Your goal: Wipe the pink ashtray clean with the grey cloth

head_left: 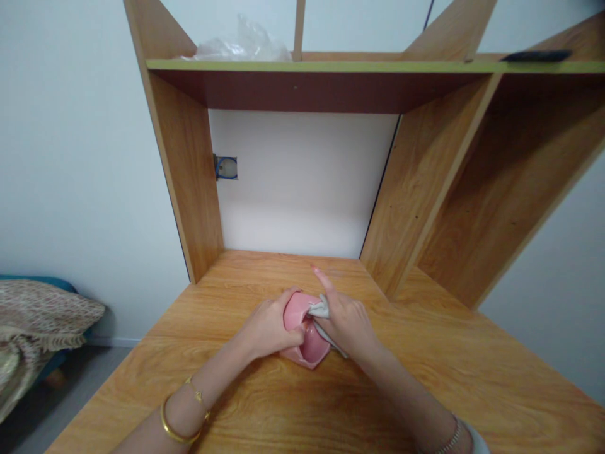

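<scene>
I can read no writing or label anywhere. My left hand (pixel 269 328) grips a pink cup (pixel 305 334), glossy and smooth, held low over the middle of the wooden desk (pixel 425 378). The cup lies tipped on its side, its mouth facing back toward me and a little right. My right hand (pixel 347 321) clutches a grey cloth (pixel 321 309) pressed against the cup's rim, forefinger sticking out.
</scene>
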